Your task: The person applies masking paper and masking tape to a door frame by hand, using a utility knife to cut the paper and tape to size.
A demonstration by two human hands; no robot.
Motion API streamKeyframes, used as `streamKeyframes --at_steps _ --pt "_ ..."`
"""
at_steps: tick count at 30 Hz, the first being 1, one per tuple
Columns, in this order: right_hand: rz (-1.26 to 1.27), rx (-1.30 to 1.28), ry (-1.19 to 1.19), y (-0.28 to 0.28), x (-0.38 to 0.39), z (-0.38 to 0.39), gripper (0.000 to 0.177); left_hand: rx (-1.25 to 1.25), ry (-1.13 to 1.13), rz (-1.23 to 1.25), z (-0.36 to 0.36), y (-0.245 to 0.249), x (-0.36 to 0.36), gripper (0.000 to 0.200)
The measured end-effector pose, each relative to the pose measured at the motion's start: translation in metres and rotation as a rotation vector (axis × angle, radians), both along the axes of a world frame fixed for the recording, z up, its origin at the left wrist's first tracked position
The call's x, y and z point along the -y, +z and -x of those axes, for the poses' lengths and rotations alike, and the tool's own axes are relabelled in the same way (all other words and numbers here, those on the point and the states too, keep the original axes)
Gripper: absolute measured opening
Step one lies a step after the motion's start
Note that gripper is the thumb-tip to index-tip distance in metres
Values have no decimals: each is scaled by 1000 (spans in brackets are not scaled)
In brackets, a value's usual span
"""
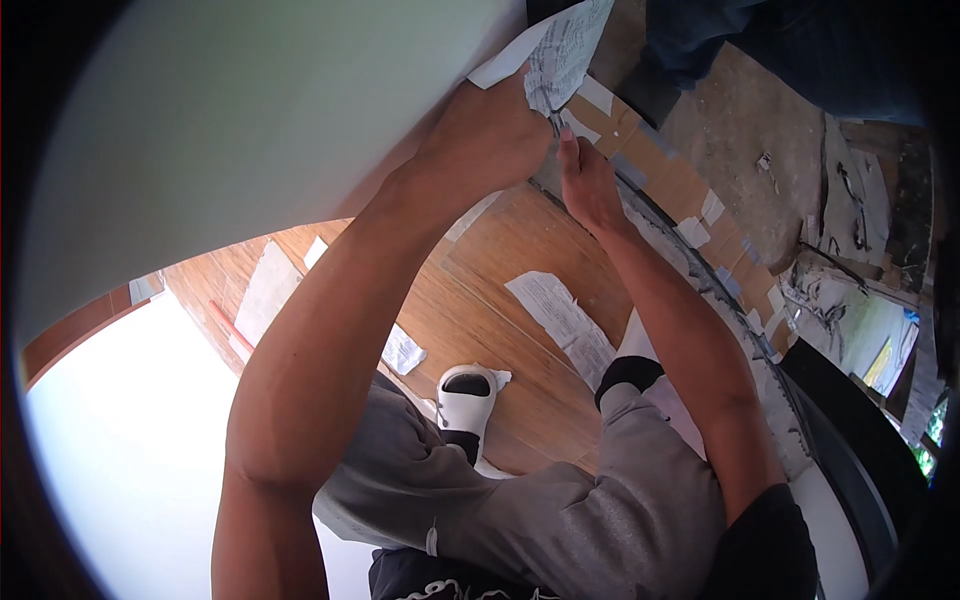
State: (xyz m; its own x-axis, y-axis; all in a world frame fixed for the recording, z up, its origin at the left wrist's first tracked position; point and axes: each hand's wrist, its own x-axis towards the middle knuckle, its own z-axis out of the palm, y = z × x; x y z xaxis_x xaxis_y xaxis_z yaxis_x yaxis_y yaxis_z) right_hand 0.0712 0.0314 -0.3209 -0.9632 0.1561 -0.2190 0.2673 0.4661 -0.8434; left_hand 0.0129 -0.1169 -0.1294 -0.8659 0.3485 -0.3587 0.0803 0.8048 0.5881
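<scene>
My left hand (495,130) is up against the pale wall at the top. A printed sheet of paper (568,55) covers its fingers, and the hand seems closed on that sheet. Just right of it, my right hand (590,185) is closed with the thumb on top, beside the raw concrete edge (655,235). A thin greyish piece shows at its thumb tip, too small to name. The two hands nearly touch.
Printed papers (560,315) lie on the wood-look floor (500,270) around my white clogs (467,400). Taped cardboard (650,160) runs along the concrete edge. Another person's dark-trousered leg (800,55) is at top right. Debris (850,290) lies at right.
</scene>
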Motion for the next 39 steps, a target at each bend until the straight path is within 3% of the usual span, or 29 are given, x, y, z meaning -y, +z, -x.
streamKeyframes --at_steps 10,14,17,20,23,25,29,31,32,34,35,37,39 --pt "-118 104 47 22 0 10 65 -8 0 34 2 -8 0 57" --pt "-220 -6 154 29 -6 7 65 -11 -28 93 0 -2 1 58" --pt "-197 -17 165 19 -9 8 64 -173 -123 121 -3 -13 5 58" --pt "-137 26 117 -3 -10 9 56 -169 -125 145 -1 -15 6 58" --pt "-75 29 86 -13 -14 8 63 -188 -107 132 -3 -11 2 58" --pt "-9 75 73 -8 -14 9 62 -63 37 109 -2 -9 -2 54" --pt "20 55 95 -14 -16 10 65 -151 -20 134 -19 -2 -15 52" --pt "-6 127 162 -7 -20 13 70 -80 -351 427 -26 -3 -29 49" --pt "-3 125 141 -8 -21 14 70 -87 -371 429 -29 -15 -34 49" --pt "9 173 203 -9 -26 17 74 -303 -755 666 -38 -61 -36 47" --pt "10 168 183 -6 -27 18 74 -313 -773 665 -38 -81 -33 47" --pt "23 238 210 7 -30 18 77 -502 -998 963 -34 -118 -26 45" --pt "28 235 223 9 -33 18 78 -476 -1097 1075 -25 -135 -21 48"
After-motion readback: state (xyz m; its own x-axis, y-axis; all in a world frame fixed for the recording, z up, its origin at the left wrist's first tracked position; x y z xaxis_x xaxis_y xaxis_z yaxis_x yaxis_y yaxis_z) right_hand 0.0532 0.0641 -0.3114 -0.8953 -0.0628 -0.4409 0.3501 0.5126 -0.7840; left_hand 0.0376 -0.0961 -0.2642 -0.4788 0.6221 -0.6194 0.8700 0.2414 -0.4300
